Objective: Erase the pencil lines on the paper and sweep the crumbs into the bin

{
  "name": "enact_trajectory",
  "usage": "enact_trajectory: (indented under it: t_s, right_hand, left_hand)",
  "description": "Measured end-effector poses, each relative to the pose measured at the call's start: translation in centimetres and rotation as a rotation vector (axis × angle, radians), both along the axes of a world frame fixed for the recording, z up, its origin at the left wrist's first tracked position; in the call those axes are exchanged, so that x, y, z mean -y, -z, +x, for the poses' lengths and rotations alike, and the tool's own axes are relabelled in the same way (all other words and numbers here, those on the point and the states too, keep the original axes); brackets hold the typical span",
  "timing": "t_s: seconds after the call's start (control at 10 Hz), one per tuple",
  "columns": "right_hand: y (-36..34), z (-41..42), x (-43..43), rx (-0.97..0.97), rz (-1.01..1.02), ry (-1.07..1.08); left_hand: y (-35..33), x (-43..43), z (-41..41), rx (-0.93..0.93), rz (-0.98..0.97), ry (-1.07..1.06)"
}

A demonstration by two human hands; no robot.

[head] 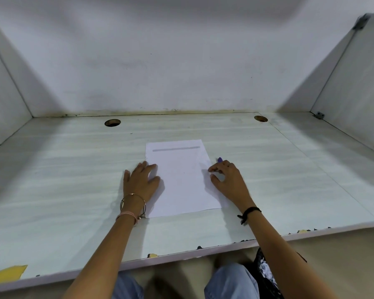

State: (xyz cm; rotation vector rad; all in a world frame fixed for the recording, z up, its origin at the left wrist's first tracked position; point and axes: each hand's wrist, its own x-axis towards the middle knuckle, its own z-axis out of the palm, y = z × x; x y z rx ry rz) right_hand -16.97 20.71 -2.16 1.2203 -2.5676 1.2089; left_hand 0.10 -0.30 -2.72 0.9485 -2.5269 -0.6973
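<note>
A white sheet of paper (183,182) lies flat in the middle of the worktop (73,169). It is a smooth rectangle with its short sides toward and away from the person. Near its far edge runs one straight grey band (176,148), broad and a little blurred.

The left hand (139,180) lies flat with straight, spread fingers. Its thumb and first fingers rest on the left edge of the paper, and the palm is on the worktop. The right hand (229,180) is at the right edge of the paper with its fingers curled and the thumb apart from the forefinger. A small rounded purple thing (220,159) shows just beyond its knuckles. I cannot tell whether the fingers grip it or only cover it.

The worktop is pale with faint long streaks like wood grain. It has two round holes (112,123) near the back wall, and its front edge is chipped. A thin metal bangle (132,201) is on the left wrist and a black cord (249,212) is on the right wrist.
</note>
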Motion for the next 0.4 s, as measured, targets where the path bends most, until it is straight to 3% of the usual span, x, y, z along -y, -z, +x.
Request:
enact_trajectory:
  t_s: [0.3, 0.4]
  right_hand:
    - [-0.69, 0.26, -0.03, 0.048, -0.034, 0.001]
    - [-1.17, 0.59, -0.01, 0.124, -0.201, 0.032]
  left_hand:
    - [-0.28, -0.05, -0.08, 0.021, 0.007, -0.001]
    - [-0.16, -0.03, -0.13, -0.101, 0.091, -0.028]
